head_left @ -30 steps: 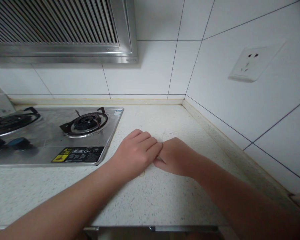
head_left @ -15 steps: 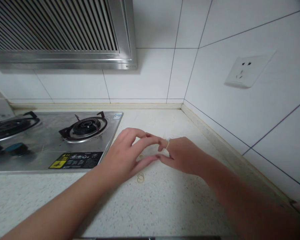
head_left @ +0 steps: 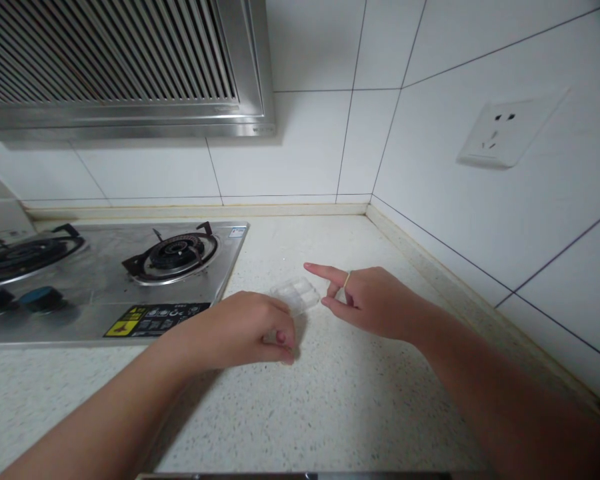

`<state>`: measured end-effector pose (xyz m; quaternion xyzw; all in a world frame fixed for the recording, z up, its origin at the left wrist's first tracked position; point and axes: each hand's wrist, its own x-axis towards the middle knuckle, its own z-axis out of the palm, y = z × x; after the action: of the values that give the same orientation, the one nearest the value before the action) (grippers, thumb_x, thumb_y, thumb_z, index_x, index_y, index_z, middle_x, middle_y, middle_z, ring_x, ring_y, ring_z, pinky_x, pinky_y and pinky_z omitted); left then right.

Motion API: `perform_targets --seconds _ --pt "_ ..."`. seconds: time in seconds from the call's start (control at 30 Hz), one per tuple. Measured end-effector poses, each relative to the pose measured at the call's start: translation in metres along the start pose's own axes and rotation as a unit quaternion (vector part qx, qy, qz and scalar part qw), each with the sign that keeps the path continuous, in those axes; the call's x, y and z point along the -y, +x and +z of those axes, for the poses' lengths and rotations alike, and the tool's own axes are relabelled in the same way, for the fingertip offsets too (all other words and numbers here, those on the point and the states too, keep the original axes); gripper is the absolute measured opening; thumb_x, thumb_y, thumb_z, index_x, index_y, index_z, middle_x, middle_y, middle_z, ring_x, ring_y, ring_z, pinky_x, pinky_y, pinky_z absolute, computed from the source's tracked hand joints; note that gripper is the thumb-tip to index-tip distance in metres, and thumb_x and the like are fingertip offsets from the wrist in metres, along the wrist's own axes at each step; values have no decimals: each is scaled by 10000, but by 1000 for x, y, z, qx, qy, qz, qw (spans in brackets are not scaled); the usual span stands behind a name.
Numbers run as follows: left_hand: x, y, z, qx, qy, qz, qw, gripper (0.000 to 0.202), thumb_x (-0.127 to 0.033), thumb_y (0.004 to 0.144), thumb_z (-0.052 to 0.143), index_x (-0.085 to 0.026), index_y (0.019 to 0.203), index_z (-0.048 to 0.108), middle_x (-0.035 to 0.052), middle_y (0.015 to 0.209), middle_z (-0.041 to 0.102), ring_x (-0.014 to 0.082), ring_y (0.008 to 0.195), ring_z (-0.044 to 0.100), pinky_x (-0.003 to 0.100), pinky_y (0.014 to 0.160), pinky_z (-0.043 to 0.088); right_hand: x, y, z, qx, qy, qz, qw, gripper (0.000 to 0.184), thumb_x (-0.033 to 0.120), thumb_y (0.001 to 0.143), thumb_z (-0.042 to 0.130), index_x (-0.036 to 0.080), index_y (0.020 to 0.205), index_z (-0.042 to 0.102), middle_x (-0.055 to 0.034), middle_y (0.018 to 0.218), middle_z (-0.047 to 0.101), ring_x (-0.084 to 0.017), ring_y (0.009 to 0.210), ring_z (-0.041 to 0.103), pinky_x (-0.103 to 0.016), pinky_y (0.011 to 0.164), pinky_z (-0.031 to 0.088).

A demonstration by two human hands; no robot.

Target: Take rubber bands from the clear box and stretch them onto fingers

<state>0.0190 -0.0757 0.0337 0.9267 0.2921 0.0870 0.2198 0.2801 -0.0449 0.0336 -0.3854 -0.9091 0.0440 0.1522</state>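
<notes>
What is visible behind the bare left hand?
Beyond the left hand, a clear, plastic-looking object rests on the speckled white counter; whatever the hand covers cannot be seen.

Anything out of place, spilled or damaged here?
No obvious spill or damage. Mildly odd: the right hand has a yellowish band around its extended finger near the base, like a ring, and a clear item lies slanted just beyond the left hand. The wall socket looks skewed, possibly from camera angle.
</notes>
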Motion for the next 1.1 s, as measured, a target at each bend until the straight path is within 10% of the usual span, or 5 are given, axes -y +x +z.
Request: perform_targets --seconds 1.1 --pt "4 2 3 21 35 -58 997 47 -195 873 742 -224 909 742 -9 862 728 155 766 655 246 686 435 3 -2 -3 55 18 -39 998 553 297 967 552 277 1507 434 23 840 751 -129 637 645 -267 646 395"
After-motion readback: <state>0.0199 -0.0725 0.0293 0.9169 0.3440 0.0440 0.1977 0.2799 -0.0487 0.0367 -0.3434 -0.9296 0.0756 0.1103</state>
